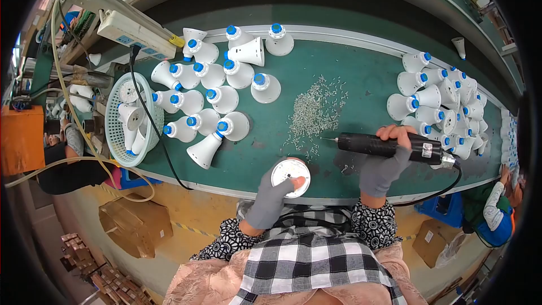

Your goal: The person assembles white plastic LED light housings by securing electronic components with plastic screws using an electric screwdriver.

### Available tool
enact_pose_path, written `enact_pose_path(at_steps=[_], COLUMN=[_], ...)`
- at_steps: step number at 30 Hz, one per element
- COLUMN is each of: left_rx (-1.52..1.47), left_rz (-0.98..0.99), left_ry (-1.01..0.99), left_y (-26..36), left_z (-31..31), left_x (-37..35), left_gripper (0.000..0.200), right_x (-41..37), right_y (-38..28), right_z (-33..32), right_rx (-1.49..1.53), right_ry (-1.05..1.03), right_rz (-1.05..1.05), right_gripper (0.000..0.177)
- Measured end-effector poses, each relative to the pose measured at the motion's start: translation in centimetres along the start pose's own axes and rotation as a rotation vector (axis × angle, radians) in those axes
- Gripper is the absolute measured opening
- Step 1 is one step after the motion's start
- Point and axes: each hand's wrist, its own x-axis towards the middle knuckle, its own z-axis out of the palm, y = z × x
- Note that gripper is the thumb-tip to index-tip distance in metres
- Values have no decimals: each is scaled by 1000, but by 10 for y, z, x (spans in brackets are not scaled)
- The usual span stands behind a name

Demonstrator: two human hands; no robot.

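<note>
Clasping one white round part (281,173), left hand (274,195), thumb across its face, nearside of the one screw pile (316,110). Right hand (386,168) curled over one black screwdriver (361,143), right of pile, tip near it.

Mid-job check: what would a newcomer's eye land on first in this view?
Probably the heap of small, shiny screw-like pieces on the middle of the green bench, flanked left and right by groups of blue-capped white cones. Next, the black power driver in the right hand, its tip pointing left at the heap's near side, and the white round piece in the left hand at the near edge.
</note>
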Motion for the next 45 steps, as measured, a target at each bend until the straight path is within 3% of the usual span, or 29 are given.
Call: enact_pose_path(at_steps=[3,4,7,14,25,34,37,43,45], left_rx=[312,538,701,762,869,975,993,952,858], left_rz=[271,399,573,559,645,615,619,605,555], left_ry=[-140,-186,-207,-301,-249,-290,-345,-526,-520], left_y=[6,5,10,14,9,16,16,16,16], left_z=[6,3,16,33,37,39,37,31,32], left_x=[6,10,7,-9,-17,-21,-21,-16,-15], left_gripper=[37,37,37,43,46,47,48,45,42], right_x=[4,5,11,7,-1,-4,-3,13,10], right_y=[-17,-22,-33,-50,-58,-67,-71,-78,-81], right_z=[-3,-5,-21,-32,-32,-29,-28,-40,-39], right_rx=[93,134,224,323,355,344,390,487,464], right_ry=[70,102,107,141,149,-65,-210,-720,-633], right_rz=[90,126,210,287,298,181,142,128,116], right_gripper=[14,14,16,14,12,9,13,29,30])
